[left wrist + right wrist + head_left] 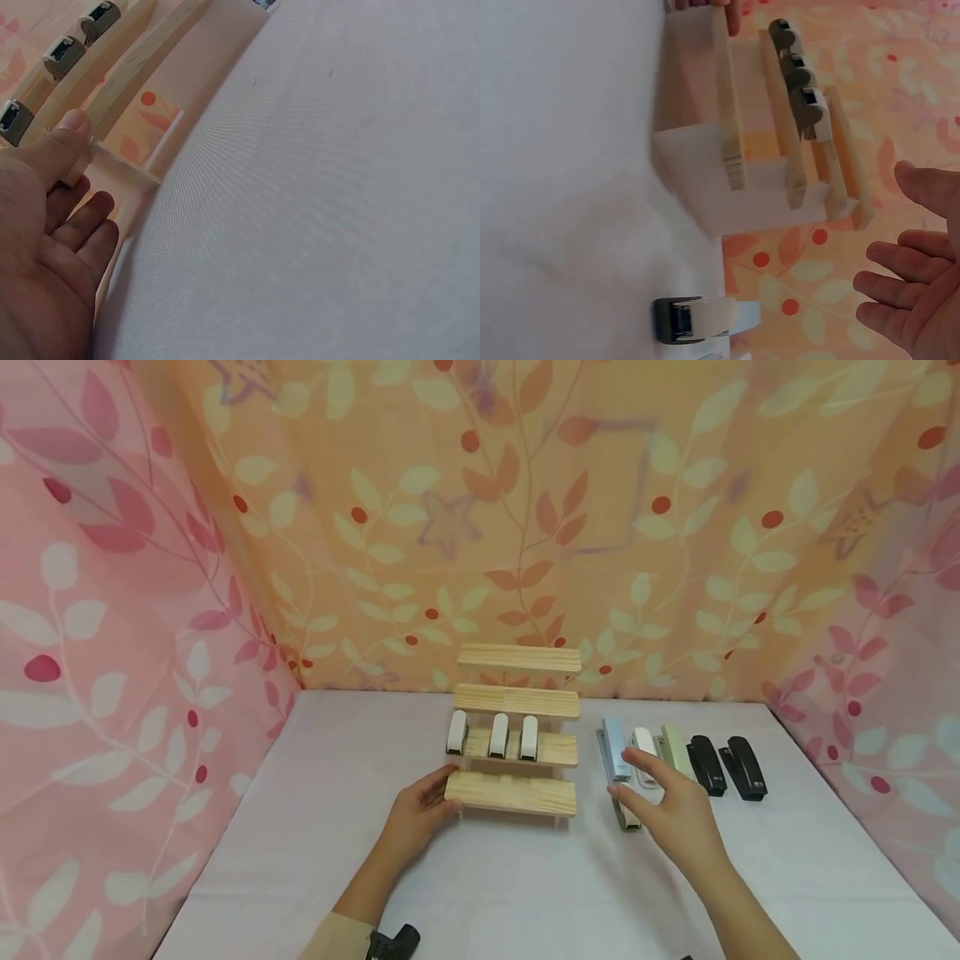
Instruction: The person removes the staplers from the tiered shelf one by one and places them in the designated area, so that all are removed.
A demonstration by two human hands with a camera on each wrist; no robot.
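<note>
A tiered wooden display shelf [510,793] stands on the table, with three white staplers [498,735] side by side on its second step from the bottom. My left hand [420,814] holds the left end of the lowest board, its thumb [73,120] against the board's edge. To the right, my right hand [678,810] hovers with thumb and forefinger apart and nothing between them. It is nearest a light-coloured stapler [628,815], partly hidden by the fingers, and a light blue stapler [615,747]. In the right wrist view its fingers [889,289] are spread, touching nothing.
Right of the blue stapler stand a white stapler [643,752], a pale green stapler [677,750] and two black staplers, one left [707,764] and one right [746,768]. A white cloth covers the table [300,827]. Patterned curtains [375,527] enclose the back and sides.
</note>
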